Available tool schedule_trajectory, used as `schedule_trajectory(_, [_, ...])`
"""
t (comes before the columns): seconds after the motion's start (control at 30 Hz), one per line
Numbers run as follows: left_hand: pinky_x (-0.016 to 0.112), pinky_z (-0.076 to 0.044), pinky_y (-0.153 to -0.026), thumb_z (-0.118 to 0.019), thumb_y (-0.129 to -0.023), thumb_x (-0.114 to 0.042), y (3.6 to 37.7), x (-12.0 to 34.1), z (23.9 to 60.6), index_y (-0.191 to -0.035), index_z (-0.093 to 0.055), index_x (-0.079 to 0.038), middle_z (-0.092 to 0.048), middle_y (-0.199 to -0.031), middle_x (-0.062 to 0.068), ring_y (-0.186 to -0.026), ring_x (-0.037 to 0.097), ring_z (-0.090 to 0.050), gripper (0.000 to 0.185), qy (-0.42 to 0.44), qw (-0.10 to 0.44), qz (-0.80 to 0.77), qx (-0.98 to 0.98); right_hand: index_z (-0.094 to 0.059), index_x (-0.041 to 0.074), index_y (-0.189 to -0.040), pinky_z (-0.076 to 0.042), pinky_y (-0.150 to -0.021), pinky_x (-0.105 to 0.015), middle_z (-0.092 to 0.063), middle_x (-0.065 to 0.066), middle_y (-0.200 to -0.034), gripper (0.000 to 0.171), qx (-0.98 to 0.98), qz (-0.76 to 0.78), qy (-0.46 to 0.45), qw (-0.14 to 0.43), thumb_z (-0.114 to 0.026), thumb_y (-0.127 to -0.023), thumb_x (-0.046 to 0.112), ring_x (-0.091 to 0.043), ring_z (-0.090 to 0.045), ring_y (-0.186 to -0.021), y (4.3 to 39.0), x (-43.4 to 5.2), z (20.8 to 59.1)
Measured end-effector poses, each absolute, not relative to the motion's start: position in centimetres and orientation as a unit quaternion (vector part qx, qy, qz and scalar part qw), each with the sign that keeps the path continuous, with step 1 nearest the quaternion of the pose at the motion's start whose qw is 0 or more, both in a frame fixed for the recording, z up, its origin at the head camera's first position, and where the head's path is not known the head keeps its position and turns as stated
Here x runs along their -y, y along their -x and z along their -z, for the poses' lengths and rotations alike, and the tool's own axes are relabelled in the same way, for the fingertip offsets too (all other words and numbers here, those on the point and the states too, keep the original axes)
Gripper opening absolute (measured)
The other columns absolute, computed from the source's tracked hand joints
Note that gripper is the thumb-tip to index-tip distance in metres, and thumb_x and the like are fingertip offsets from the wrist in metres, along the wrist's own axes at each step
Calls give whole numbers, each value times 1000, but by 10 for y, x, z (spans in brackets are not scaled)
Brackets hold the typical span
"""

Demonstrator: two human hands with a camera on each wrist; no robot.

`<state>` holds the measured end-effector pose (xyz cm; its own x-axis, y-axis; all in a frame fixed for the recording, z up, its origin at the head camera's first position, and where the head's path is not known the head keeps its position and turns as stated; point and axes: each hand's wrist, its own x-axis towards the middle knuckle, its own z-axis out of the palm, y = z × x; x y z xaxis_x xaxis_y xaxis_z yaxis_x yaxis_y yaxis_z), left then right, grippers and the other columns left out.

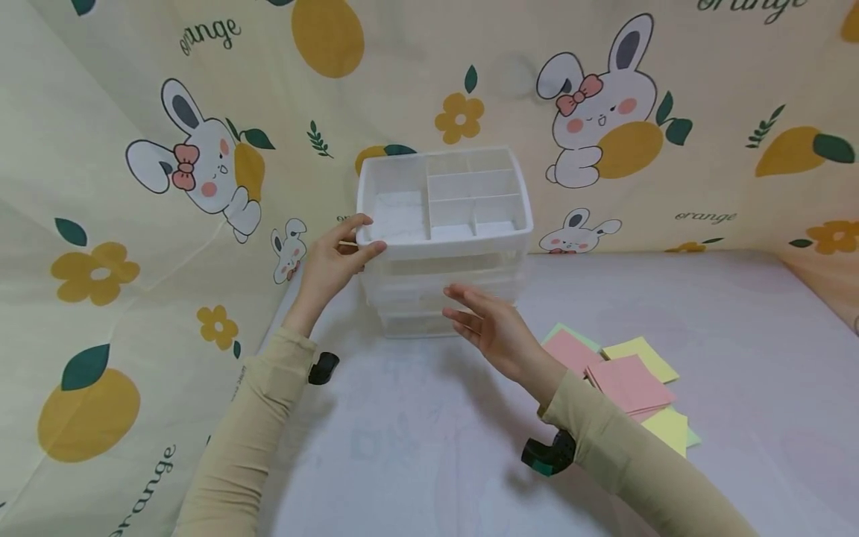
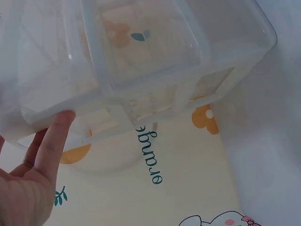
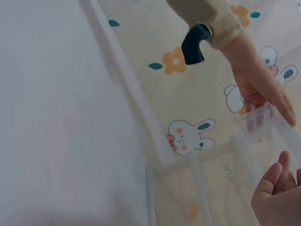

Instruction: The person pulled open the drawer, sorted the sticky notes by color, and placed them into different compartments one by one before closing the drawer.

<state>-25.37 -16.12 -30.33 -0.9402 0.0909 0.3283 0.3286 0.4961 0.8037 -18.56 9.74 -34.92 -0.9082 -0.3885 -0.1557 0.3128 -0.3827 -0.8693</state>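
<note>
A white translucent plastic drawer organizer (image 1: 443, 242) stands against the back cloth, with a divided tray on top and stacked drawers below. At its upper left front corner, my left hand (image 1: 335, 257) grips the rim, thumb at the front and a finger over the side edge. The left wrist view shows that hand (image 2: 40, 174) against the organizer's translucent side (image 2: 150, 89). Before the drawer fronts hovers my right hand (image 1: 499, 332), fingers loosely bent and holding nothing. In the right wrist view, the right hand's fingers (image 3: 270, 181) appear apart from the organizer (image 3: 218, 181).
Pink, yellow and green paper squares (image 1: 631, 384) lie in a loose pile on the white table (image 1: 403, 447), right of the organizer and partly behind the right forearm. A printed cloth (image 1: 416, 82) hangs behind and along the left. Each wrist wears a dark device (image 1: 550, 453).
</note>
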Motion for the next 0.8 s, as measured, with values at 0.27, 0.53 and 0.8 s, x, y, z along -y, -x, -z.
schedule_trajectory(0.27, [27, -57, -69, -71, -77, -47, 257, 165, 305, -123, -56, -26, -59, -103, 10, -91, 21, -65, 53, 115, 98, 495, 856, -50, 14, -129, -47, -92, -23, -50, 8, -129, 32, -499, 830, 52, 244, -45, -99, 26, -11, -59, -103, 170, -101, 349])
schedule_trajectory(0.53, [27, -57, -71, -70, -77, -47, 257, 167, 305, -124, -55, -29, -59, -105, 10, -92, 21, -63, 52, 107, 79, 496, 858, -48, 14, -130, -47, -92, -22, -47, 7, -130, 32, -501, 822, 49, 266, -44, -99, 25, -15, -57, -108, 158, -103, 347])
schedule_trajectory(0.8, [28, -57, -72, -71, -77, -47, 258, 167, 305, -124, -55, -30, -58, -105, 9, -92, 19, -63, 52, 106, 75, 498, 857, -43, 10, -137, -48, -92, -22, -45, 6, -135, 41, -516, 808, 51, 279, -46, -99, 26, -14, -59, -106, 142, -108, 345])
